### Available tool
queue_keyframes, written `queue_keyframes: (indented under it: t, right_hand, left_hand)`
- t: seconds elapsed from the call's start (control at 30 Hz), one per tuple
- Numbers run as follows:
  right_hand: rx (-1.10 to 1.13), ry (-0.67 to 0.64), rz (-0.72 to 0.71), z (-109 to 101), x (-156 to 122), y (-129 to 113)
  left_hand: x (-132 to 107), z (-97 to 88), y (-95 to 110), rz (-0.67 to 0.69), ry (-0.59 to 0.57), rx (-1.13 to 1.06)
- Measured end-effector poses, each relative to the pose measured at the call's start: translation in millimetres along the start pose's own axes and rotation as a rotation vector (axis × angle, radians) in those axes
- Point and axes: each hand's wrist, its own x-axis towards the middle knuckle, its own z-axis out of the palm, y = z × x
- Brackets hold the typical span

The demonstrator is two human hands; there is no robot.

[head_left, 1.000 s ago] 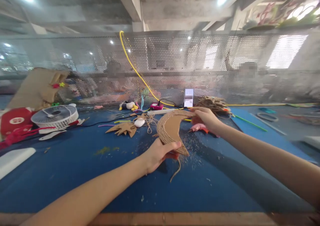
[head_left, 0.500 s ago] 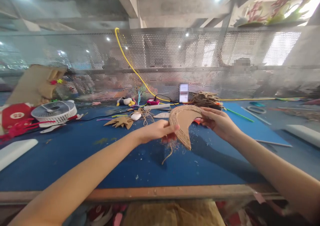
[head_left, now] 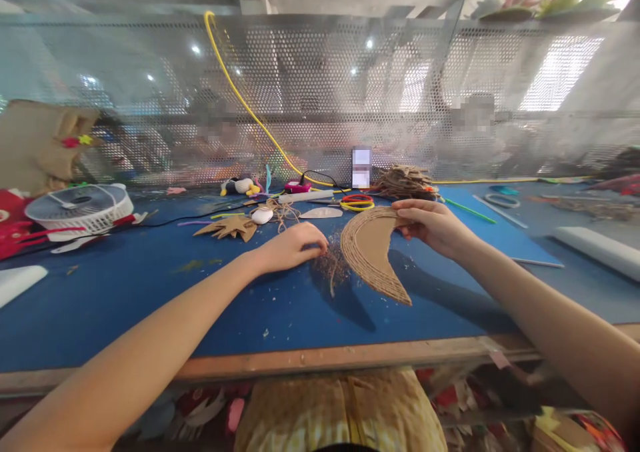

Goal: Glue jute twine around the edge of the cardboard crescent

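Observation:
My right hand [head_left: 433,225] pinches the upper tip of a crescent-shaped cardboard piece [head_left: 383,242]. Rows of brown twine line the crescent's outer curve, while bare cardboard shows along the inside. The crescent is tilted above the blue tabletop, its pointed lower end toward me. To its left, my left hand [head_left: 295,245] is apart from it, fingers curled together low over the table. A short strand of twine [head_left: 332,282] trails below those fingertips; the grip itself is partly hidden. Loose brown fibres [head_left: 334,262] lie scattered there.
A white fan [head_left: 80,212] lies at left. Behind the hands are a jagged cardboard cutout [head_left: 230,227], a white oval object [head_left: 261,215], yellow and red rings [head_left: 357,203], an upright phone [head_left: 361,167] and a brown pile [head_left: 404,181]. White foam [head_left: 600,252] lies right.
My left hand has let go of the crescent and drawn away to the left. The crescent, still in my right hand, has swung its lower point rightward. The camera view has tipped down.

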Motion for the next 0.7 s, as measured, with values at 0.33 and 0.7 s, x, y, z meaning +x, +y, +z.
queue_keyframes:
  t: [0.33, 0.7]
  right_hand:
    - [-0.096, -0.206, 0.154, 25, -21, 12]
    - [-0.538, -0.429, -0.159, 51, -34, 24]
  left_hand:
    - [9, -5.8, -16, -0.502, 0.863, -0.517]
    - [6, 2.4, -8, -0.661, 0.672, -0.138]
